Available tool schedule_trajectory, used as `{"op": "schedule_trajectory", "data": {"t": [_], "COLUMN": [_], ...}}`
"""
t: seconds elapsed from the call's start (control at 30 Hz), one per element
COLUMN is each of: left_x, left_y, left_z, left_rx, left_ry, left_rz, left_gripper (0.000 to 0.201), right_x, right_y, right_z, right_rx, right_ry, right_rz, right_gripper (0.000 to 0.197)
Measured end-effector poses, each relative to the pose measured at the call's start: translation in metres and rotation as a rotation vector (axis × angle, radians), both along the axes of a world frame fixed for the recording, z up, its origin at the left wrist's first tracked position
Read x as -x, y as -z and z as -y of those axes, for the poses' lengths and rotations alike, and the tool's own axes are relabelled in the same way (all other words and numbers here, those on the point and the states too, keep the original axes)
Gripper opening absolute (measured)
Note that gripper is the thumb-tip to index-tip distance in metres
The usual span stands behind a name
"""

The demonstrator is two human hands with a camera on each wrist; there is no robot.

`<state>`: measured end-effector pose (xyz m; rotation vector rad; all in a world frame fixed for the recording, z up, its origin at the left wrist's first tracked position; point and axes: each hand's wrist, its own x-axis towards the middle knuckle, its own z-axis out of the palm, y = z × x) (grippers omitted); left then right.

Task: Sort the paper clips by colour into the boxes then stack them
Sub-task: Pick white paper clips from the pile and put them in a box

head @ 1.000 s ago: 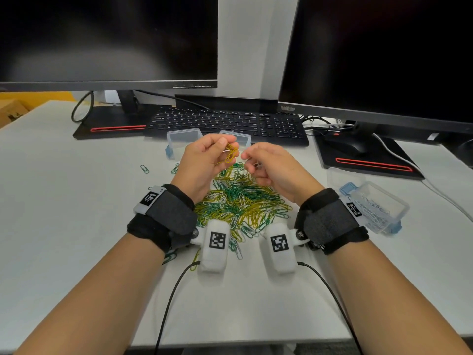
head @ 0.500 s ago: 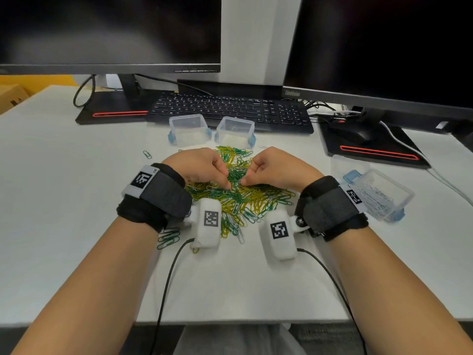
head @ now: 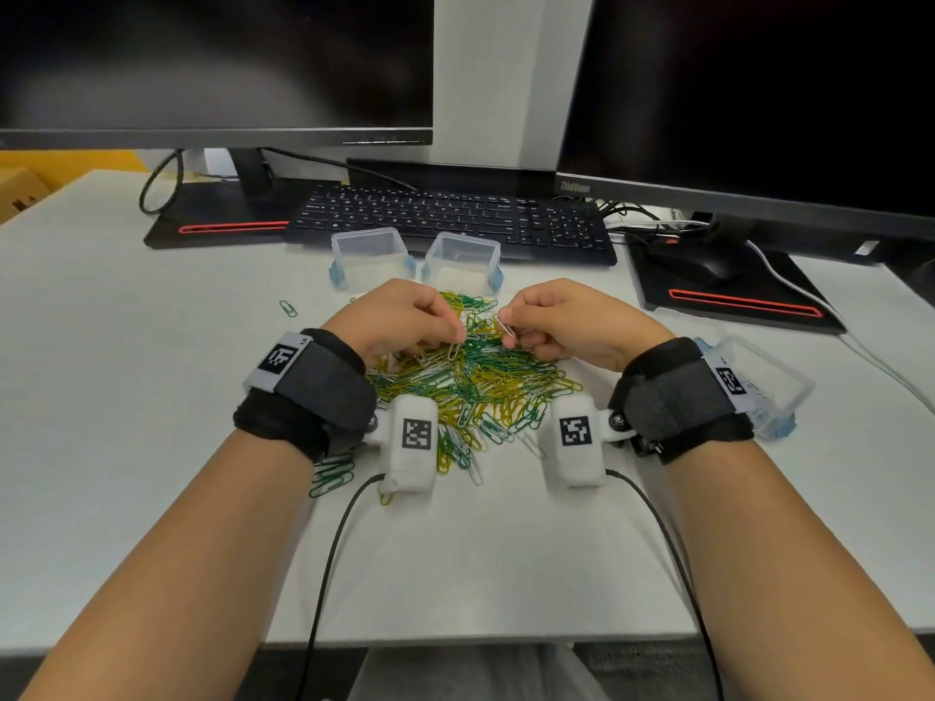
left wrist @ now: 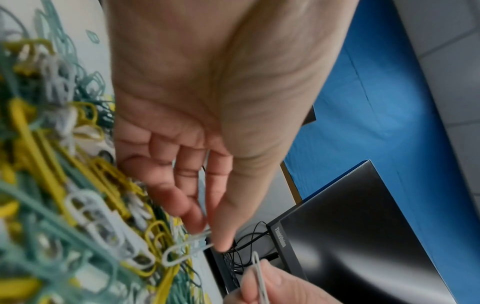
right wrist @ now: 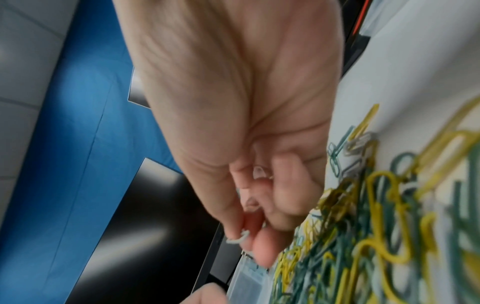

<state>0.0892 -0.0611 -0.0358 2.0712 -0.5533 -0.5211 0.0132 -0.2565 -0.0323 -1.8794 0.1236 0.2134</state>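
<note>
A heap of yellow, green and white paper clips [head: 470, 387] lies on the white desk in front of me. My left hand [head: 405, 321] hovers over the heap's left side and pinches a white clip [head: 454, 350] between thumb and forefinger; the same white clip [left wrist: 187, 252] shows in the left wrist view. My right hand [head: 561, 318] is over the heap's right side and pinches another white clip [head: 505, 326], seen end-on as a white clip [right wrist: 237, 240] at its fingertips. Two clear boxes [head: 369, 258] [head: 463, 263] stand open behind the heap. A third clear box [head: 759, 392] lies behind my right wrist.
A black keyboard [head: 450, 222] runs behind the boxes, with two dark monitors above it. A black mouse [head: 708, 263] sits on a monitor base at the right. A stray green clip [head: 288, 308] lies left of the heap, and several green clips [head: 331, 475] by my left wrist.
Both hands dropped from above the heap onto it, then each lifted slightly with a white clip. The yellow clips held a second ago are gone from my left hand.
</note>
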Motion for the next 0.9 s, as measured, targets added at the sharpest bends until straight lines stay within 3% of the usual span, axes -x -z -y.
{"op": "schedule_trajectory", "data": {"t": [0.1,0.2,0.27,0.3,0.5,0.6,0.7,0.8,0.9], "left_x": [0.004,0.005,0.002,-0.002,-0.011,-0.011,-0.008,-0.009,-0.007], "left_y": [-0.006,-0.009,-0.009,-0.008,-0.006,-0.005,-0.002,0.002,0.008], "left_z": [0.003,0.007,0.007,0.006,-0.004,-0.007,-0.006,-0.003,0.000], "left_rx": [0.200,0.360,0.416,0.402,0.030,-0.131,-0.139,-0.075,-0.109], "left_ry": [-0.022,-0.151,-0.255,-0.285,-0.216,-0.103,-0.071,-0.099,-0.053], "left_rz": [-0.128,-0.257,-0.314,-0.330,-0.267,-0.212,-0.139,-0.067,-0.047], "left_gripper": [0.006,0.009,0.016,0.017,0.005,0.012,0.018,0.027,0.019], "right_x": [-0.002,-0.004,-0.004,-0.005,-0.015,-0.015,-0.014,-0.015,-0.016], "right_y": [-0.003,-0.007,-0.009,-0.008,0.006,0.005,0.006,0.010,0.012], "right_z": [0.001,0.004,0.006,0.006,-0.018,-0.026,-0.027,-0.025,-0.024], "right_rx": [-0.234,-0.636,-0.852,-0.863,-0.296,0.050,0.472,0.579,0.588], "right_ry": [0.094,0.213,0.235,0.249,0.281,0.233,0.121,0.065,0.057], "right_rz": [0.019,0.029,-0.010,-0.023,-0.036,0.036,0.194,0.233,0.235], "right_gripper": [0.012,0.013,0.012,0.013,0.021,0.024,0.017,0.012,0.011]}}
